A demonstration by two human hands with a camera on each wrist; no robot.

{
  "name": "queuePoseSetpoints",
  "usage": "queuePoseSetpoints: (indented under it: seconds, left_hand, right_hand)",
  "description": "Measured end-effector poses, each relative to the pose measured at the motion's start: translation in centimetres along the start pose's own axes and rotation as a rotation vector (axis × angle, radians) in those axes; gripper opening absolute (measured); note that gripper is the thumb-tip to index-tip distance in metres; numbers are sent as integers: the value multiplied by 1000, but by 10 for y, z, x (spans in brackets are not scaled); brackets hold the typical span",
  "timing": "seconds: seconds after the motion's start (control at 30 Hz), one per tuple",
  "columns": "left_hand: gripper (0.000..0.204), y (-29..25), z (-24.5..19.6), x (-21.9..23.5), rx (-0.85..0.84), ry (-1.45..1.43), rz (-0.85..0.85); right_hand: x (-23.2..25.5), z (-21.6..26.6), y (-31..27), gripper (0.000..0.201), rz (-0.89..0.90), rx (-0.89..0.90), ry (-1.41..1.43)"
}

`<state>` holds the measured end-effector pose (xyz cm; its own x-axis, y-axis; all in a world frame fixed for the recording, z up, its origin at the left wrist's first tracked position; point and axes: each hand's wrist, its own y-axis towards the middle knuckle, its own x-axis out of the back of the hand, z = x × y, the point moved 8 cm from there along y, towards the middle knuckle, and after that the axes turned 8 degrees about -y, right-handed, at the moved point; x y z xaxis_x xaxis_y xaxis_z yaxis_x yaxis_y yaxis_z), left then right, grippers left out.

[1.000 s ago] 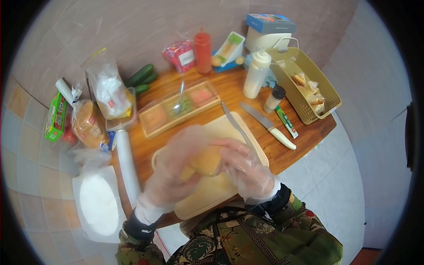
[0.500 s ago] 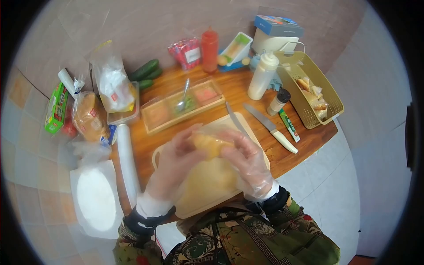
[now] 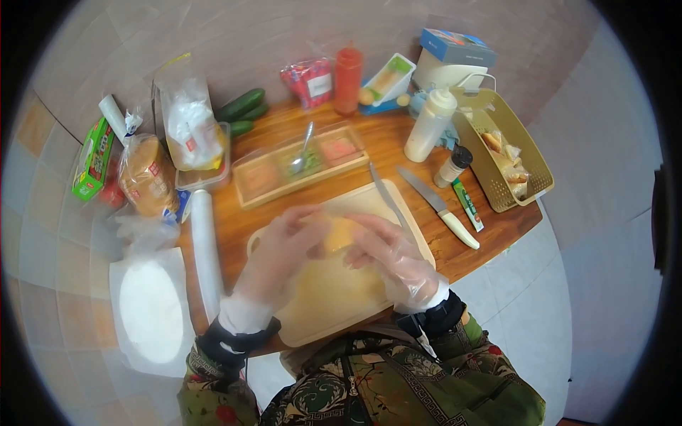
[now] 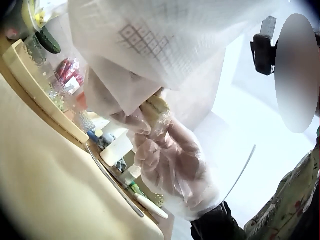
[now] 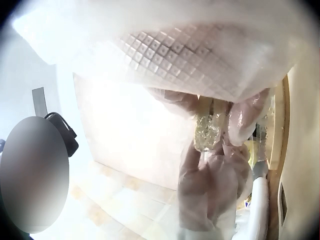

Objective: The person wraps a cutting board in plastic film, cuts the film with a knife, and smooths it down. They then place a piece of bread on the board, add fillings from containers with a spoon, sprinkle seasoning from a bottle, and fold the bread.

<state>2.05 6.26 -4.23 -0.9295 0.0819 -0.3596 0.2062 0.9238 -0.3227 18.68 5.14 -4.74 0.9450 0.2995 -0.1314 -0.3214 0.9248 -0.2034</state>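
Above the cream cutting board (image 3: pixel 334 298), both gloved hands hold a yellowish, plastic-wrapped food item (image 3: pixel 337 236) between them. The left hand (image 3: pixel 279 248) grips its left side, blurred in the head view. On the other side the right hand (image 3: pixel 396 257) pinches it with bent fingers. In the left wrist view the wrapped item (image 4: pixel 156 109) shows a pale layered edge under clear film, with the right hand (image 4: pixel 175 165) around it. The right wrist view shows the crinkled wrap on the item (image 5: pixel 207 131) and the left hand (image 5: pixel 212 187) below it.
A knife (image 3: pixel 439 206) with a white handle lies right of the board; another blade (image 3: pixel 387 195) rests along its edge. Behind stand a divided wooden tray (image 3: pixel 302 167), a white bottle (image 3: pixel 431 124) and a basket (image 3: pixel 504 195). A film roll (image 3: pixel 206 255) lies to the left.
Both hands still hold the wrapped item, which has turned and shifted between their fingers. The head view has moved slightly, so the table items appear further right.
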Motion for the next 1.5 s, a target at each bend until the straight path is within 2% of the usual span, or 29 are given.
queuePoseSetpoints:
  seconds: [0.07,0.13,0.17,0.3,0.4,0.47,0.5,0.57,0.7,0.77,0.8,0.87,0.93,1.03,1.1,1.17,1.23,1.3,1.33,1.4,1.47,1.5]
  left_hand:
    - [41,1,3,5,23,-18,-8]
    - [38,1,0,0,-32,-183,153]
    - [38,-1,-3,-1,-35,-185,154]
    - [33,-2,0,-4,33,-158,146]
    - [30,3,6,1,42,-124,147]
    - [28,6,11,6,41,-147,159]
    - [28,9,16,10,60,-154,158]
    - [28,8,19,12,78,-164,158]
    - [27,-3,17,7,67,-183,161]
    - [27,-3,14,7,42,-234,165]
    - [27,0,17,8,46,-165,172]
    - [27,2,17,9,46,-99,178]
    - [27,2,9,6,-47,24,191]
    - [29,0,9,12,13,-37,138]
    - [29,1,11,15,9,-17,164]
    - [29,-2,9,14,3,1,188]
    - [29,-7,12,21,106,-169,63]
    - [32,-17,3,17,129,-270,85]
    - [36,-21,2,16,155,-368,108]
    - [40,-7,17,26,110,-349,153]
    - [45,-8,15,25,66,-327,198]
    - [48,-13,11,27,21,-340,200]
  right_hand:
    - [0,-15,4,50,98,-32,312]
    - [2,-23,3,53,90,-35,346]
    - [2,-24,3,56,80,-39,384]
    - [-3,-22,3,54,77,-108,367]
    - [-7,-21,2,55,77,-133,209]
    - [-11,-9,-3,55,90,26,227]
    - [-13,-6,-2,55,92,25,223]
    - [-15,-7,0,59,64,-53,179]
    - [-14,-9,1,54,34,-1,198]
    - [-10,-16,3,51,-2,-112,235]
    - [-9,-17,4,51,-1,-111,231]
    - [-12,-18,4,53,52,-88,301]
    - [-14,-14,0,57,96,-32,260]
    - [-18,-11,-2,60,147,39,243]
    - [-21,-8,-1,59,158,53,264]
    - [-22,-5,3,59,98,-11,95]
    - [-25,3,5,56,78,5,75]
    - [-30,8,7,53,62,18,54]
    - [-33,14,8,53,46,76,-51]
    - [-33,16,9,54,30,135,-156]
    - [-34,20,8,56,76,277,-347]
    - [-35,20,8,56,77,279,-346]
